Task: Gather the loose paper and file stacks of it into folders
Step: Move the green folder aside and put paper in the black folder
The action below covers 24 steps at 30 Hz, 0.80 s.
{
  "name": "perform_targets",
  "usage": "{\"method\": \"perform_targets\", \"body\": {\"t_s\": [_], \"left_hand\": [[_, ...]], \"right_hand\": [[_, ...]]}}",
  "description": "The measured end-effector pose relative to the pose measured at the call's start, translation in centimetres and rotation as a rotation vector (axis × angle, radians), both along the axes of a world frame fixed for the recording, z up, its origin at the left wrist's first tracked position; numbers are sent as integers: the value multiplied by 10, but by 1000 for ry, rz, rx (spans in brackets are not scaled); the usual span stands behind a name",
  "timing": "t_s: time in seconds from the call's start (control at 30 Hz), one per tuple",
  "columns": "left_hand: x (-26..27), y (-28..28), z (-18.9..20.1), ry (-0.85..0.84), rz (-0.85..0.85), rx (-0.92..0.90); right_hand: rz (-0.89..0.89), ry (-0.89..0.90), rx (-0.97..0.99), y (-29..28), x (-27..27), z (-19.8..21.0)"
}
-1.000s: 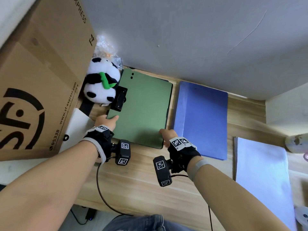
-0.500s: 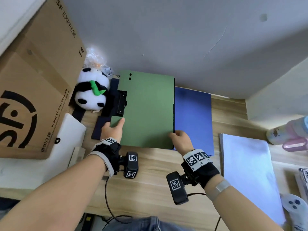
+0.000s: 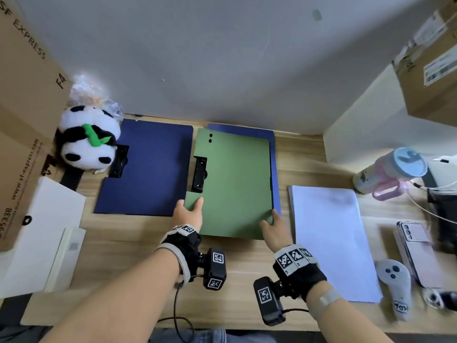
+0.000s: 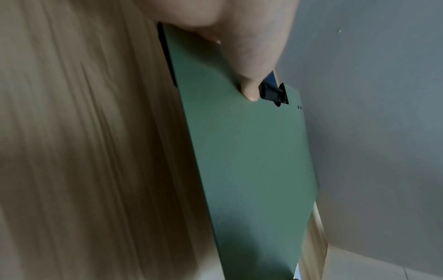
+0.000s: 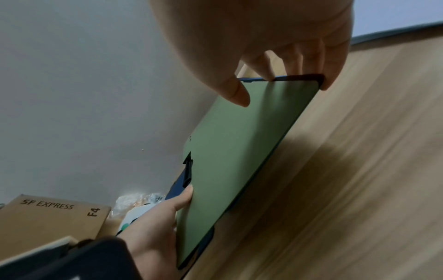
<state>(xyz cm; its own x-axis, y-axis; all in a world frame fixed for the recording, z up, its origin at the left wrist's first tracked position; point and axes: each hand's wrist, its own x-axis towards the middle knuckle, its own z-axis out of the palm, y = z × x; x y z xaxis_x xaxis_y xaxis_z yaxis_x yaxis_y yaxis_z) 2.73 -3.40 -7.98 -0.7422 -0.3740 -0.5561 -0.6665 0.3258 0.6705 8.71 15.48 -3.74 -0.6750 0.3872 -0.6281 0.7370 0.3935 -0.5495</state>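
A green folder (image 3: 232, 184) with a black clip on its left edge is held over the middle of the wooden desk. My left hand (image 3: 191, 212) pinches its near left corner, with the thumb (image 4: 249, 91) on top beside the clip. My right hand (image 3: 270, 222) grips the near right corner, thumb (image 5: 237, 94) above and fingers beneath. The green folder (image 5: 239, 161) lies over a blue folder (image 3: 275, 169), of which only the far and right edges show. A dark blue folder (image 3: 148, 169) lies flat to the left. A stack of white paper (image 3: 331, 243) lies to the right.
A panda plush (image 3: 86, 142) and a large cardboard box (image 3: 24, 120) stand at the left, with a white box (image 3: 42, 231) in front. At the right are a bottle (image 3: 393, 172), a phone (image 3: 418, 251), a grey controller (image 3: 395, 285) and cables. A wall bounds the desk's far side.
Both hands have carried the green folder to the right, off the dark blue folder and over the blue one. The dark blue folder now lies uncovered at the left.
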Motion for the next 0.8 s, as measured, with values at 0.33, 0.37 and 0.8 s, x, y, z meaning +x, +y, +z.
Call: {"method": "perform_targets", "body": {"t_s": [0.33, 0.37, 0.8], "left_hand": [[14, 32, 1, -308, -181, -37], [15, 33, 2, -328, -202, -57], [16, 39, 15, -396, -327, -141]], "right_hand": [[-134, -63, -5, 36, 13, -17], [-128, -72, -1, 38, 15, -19], [-101, -61, -38, 50, 13, -28]]}}
